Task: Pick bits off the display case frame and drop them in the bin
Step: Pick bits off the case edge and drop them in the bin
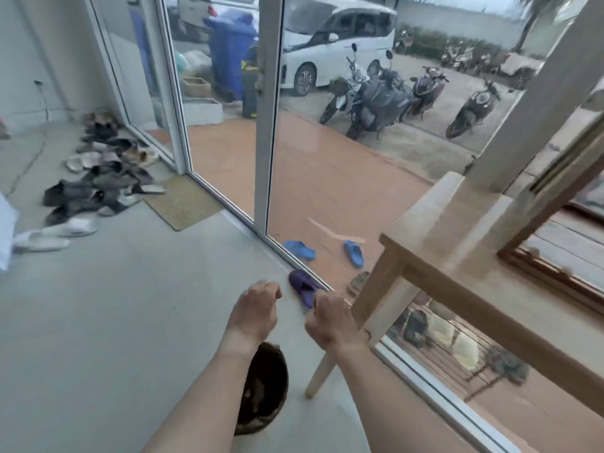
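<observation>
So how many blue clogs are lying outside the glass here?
2. One blue clog lies just beyond the glass door frame; the other sits to its right, near the wooden table's corner. More could be hidden behind the table.

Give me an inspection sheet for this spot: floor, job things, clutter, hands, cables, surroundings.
Surface: grey floor, bare near the hands.
Job's things: dark round bin on the floor under the forearms; wooden frame at right on pale legs; bits too small to tell.
Clutter: shoe pile along the glass at left; purple sandal by the door track; mat.
Hands: left hand and right hand both curled, above the bin; whether they hold anything cannot be told.
Cables: thin cable on the far left wall.
Surroundings: glass doors; outside, blue clogs, motorbikes, white van, blue wheelie bin.
</observation>
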`<state>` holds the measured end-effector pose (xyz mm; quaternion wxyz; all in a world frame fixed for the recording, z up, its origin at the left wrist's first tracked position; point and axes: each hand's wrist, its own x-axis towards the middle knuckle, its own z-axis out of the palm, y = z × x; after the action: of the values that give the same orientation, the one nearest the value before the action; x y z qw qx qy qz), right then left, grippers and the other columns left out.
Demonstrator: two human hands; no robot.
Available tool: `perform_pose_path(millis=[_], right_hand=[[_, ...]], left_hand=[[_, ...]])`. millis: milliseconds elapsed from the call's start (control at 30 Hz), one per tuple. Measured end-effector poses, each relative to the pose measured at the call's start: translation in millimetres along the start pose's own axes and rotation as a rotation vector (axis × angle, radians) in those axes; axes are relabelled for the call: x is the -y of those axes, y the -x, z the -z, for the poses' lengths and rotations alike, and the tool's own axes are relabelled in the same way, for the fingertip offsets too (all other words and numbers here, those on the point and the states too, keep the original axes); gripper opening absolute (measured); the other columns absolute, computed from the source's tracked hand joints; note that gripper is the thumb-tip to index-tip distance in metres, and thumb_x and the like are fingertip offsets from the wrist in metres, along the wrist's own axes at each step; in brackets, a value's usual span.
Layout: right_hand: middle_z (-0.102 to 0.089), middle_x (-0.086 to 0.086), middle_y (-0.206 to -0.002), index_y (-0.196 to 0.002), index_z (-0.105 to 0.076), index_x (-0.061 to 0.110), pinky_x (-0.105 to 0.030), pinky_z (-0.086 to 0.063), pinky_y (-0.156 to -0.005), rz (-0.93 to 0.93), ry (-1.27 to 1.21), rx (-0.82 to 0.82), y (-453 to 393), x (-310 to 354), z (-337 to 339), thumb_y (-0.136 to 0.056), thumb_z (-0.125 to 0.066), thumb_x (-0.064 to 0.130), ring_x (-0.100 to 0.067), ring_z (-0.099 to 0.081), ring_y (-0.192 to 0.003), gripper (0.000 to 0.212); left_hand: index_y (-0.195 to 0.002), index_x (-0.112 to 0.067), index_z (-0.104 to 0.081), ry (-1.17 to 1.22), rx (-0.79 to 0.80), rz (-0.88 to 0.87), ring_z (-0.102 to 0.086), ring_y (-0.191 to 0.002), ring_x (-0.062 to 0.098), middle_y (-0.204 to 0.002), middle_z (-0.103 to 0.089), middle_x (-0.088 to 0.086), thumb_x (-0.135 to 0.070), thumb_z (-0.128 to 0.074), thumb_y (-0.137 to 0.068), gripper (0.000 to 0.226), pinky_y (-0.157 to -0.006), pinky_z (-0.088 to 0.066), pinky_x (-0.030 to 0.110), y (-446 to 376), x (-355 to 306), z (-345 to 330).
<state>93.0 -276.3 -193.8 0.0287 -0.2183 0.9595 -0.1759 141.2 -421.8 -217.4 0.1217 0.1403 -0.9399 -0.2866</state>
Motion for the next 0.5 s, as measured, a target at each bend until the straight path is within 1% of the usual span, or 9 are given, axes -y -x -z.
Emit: perform_pose_path(millis=[100, 200, 300, 400, 500], right_hand=[[-0.061, -0.021, -0.100, -0.091, -0.057, 0.002, -0.043, -0.044, -0.081, -0.013, -0.029, 0.082, -4.2, 13.3, -39.1, -0.077, -0.048, 0.004, -0.038, -0.056, -0.098, 0.017], [-0.056, -0.017, -0.095, -0.084, -0.054, 0.002, -0.044, -0.049, -0.074, -0.019, -0.075, 0.157, -3.6, 23.7, -72.2, -0.076, -0.043, 0.000, -0.038, -0.054, -0.090, 0.014], [-0.057, -0.015, -0.099, -0.090, -0.054, 0.005, -0.045, -0.050, -0.077, -0.001, -0.069, 0.218, -2.2, 30.7, -94.7, -0.079, -0.041, 0.001, -0.037, -0.054, -0.092, 0.018], [-0.055, -0.015, -0.106, -0.098, -0.054, 0.006, -0.045, -0.050, -0.079, -0.009, -0.076, 0.251, -4.5, 34.4, -102.2, -0.079, -0.038, -0.002, -0.037, -0.054, -0.096, 0.026], [-0.055, -0.015, -0.105, -0.096, -0.054, 0.005, -0.045, -0.049, -0.078, -0.001, -0.069, 0.242, -5.7, 31.9, -95.2, -0.077, -0.037, -0.007, -0.038, -0.053, -0.095, 0.028]], left_hand=[[-0.092, -0.009, -0.065, -0.034, 0.053, 0.074, -0.062, -0.091, 0.033, -0.096, -0.067, 0.013, 0.005, -0.048, -0.078, 0.025, -0.079, -0.049, 0.037, 11.6, 32.8, -12.3], [-0.089, -0.009, -0.065, -0.058, 0.086, 0.157, -0.063, -0.087, 0.032, -0.095, -0.068, 0.010, 0.007, -0.044, -0.078, 0.029, -0.075, -0.048, 0.037, 20.7, 58.1, -22.3], [-0.091, -0.009, -0.065, -0.102, 0.113, 0.213, -0.063, -0.084, 0.030, -0.093, -0.068, 0.011, 0.007, -0.043, -0.081, 0.029, -0.074, -0.051, 0.038, 26.3, 78.1, -28.7], [-0.093, -0.008, -0.063, -0.177, 0.153, 0.271, -0.064, -0.083, 0.033, -0.092, -0.068, 0.013, 0.009, -0.041, -0.080, 0.030, -0.073, -0.054, 0.042, 29.3, 91.3, -30.7], [-0.094, -0.008, -0.062, -0.212, 0.161, 0.289, -0.064, -0.083, 0.034, -0.093, -0.069, 0.014, 0.012, -0.041, -0.080, 0.033, -0.074, -0.055, 0.043, 31.3, 92.6, -28.5]])
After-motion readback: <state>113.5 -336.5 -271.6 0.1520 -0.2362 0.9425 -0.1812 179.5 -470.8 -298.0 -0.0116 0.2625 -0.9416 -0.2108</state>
